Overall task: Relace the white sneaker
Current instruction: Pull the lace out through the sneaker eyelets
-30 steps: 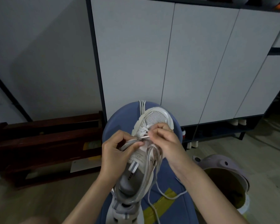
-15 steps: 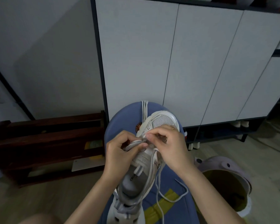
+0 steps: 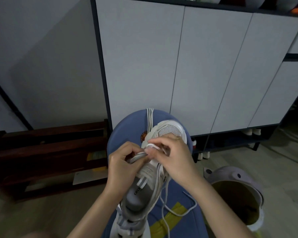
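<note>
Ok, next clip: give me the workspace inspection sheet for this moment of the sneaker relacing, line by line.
Surface: blue padded seat with a yellow patch; the shoe lies on it.
Job's things: white sneaker, toe pointing away, opening toward the camera; white lace trails loose over the seat on the right.
Clutter: a second shoe partly visible under the sneaker's heel; a bundle of white laces at the seat's far edge.
Hands: left hand grips the sneaker's side by the eyelets; right hand pinches the lace at the eyelets.
Cables: nothing seen.
Surroundings: grey cabinet doors, dark wooden rack on the left, lilac bin on the right.
</note>
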